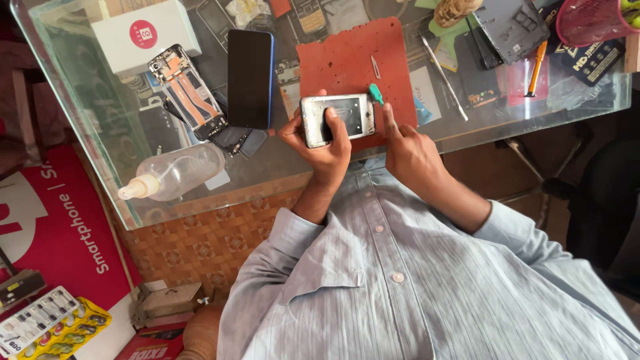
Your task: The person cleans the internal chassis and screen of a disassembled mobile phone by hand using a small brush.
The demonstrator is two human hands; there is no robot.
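Observation:
My left hand [319, 148] grips a small white opened phone body [347, 115], thumb pressed on its dark inner face. It is held over the near edge of a red work mat [353, 60] on the glass table [100, 100]. My right hand [408, 152] holds a green-handled screwdriver [377, 94] at the phone's right end, forefinger stretched along the tool. A small metal blade [375, 67] lies on the mat just beyond.
A blue-edged phone [250, 79] lies screen-up beside a disassembled phone [187, 90], a white box [145, 33] and a clear squeeze bottle [175, 172]. Metal pry tool [442, 70], orange pen [535, 67], grey phone frame [512, 27] and pink mesh basket [590, 20] sit far right.

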